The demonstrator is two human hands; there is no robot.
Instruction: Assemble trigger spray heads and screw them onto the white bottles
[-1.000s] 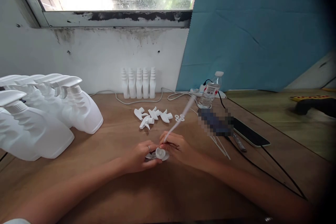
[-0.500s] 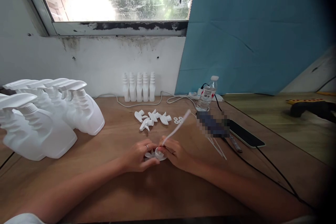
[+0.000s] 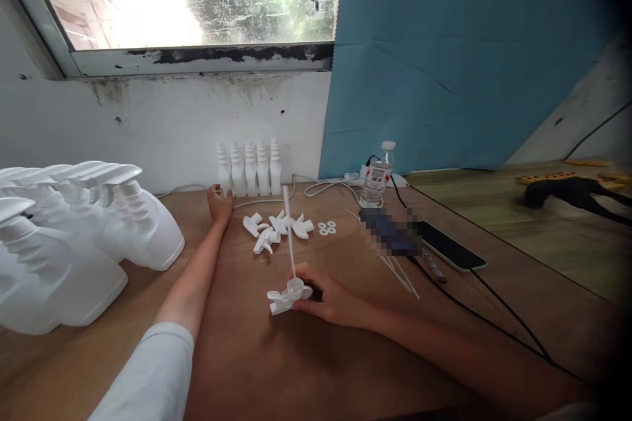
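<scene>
My right hand (image 3: 330, 299) is closed on a white trigger spray head (image 3: 289, 296) low over the table. A thin translucent dip tube (image 3: 289, 237) stands up out of its collar. At the back, my left hand (image 3: 220, 205) has its thumb and fingers around the base of the leftmost small white ribbed bottle (image 3: 224, 168), which stands upright in a row against the wall. Between the hands and the wall lie several loose white spray heads (image 3: 279, 223). Small white ring washers (image 3: 326, 228) are grouped just right of them.
Large white spray bottles (image 3: 153, 230) crowd the left side. To the right are a water bottle (image 3: 378, 177), a pixelated dark object (image 3: 390, 231), a phone (image 3: 451, 247), loose thin tubes (image 3: 399, 276) and a box cutter (image 3: 434, 268). Cables (image 3: 513, 316) cross the table.
My left hand has left the spray head and reached forward to the leftmost small bottle. My right hand now holds the spray head alone, its tube more upright. The view has shifted slightly.
</scene>
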